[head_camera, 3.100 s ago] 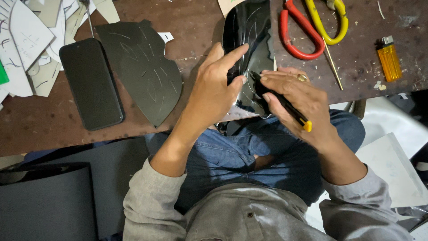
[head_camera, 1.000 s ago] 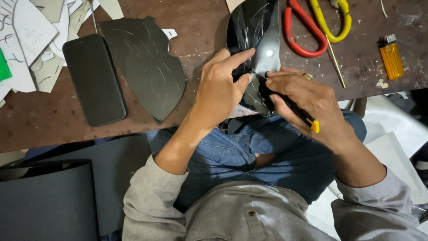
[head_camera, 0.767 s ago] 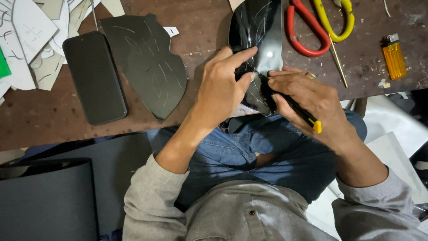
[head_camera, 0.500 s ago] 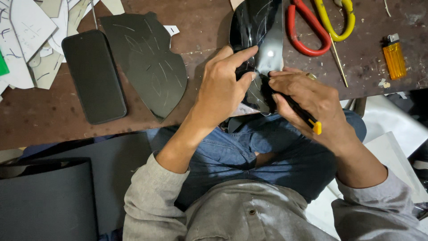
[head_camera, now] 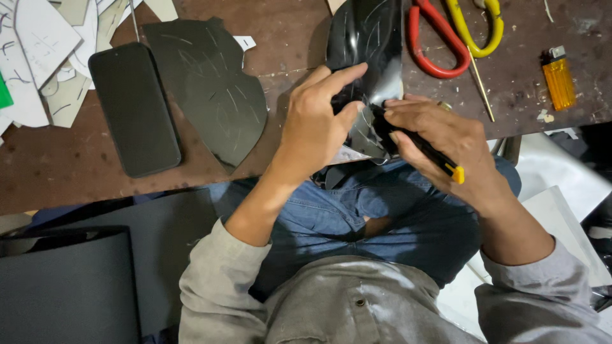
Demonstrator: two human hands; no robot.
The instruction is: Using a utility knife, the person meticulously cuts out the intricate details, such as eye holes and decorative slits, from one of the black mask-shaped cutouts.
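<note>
Glossy black curved piece (head_camera: 370,38) lies at the near edge of the brown table (head_camera: 287,38); the left hand (head_camera: 317,121) presses it flat, fingers spread narrow over it; the right hand (head_camera: 440,137) is closed around a black-and-yellow knife (head_camera: 424,148) set against it. No containers show; one flat dark cut-out (head_camera: 210,89), one phone (head_camera: 134,108), two scissors (head_camera: 456,35), one orange lighter (head_camera: 558,78).
</note>
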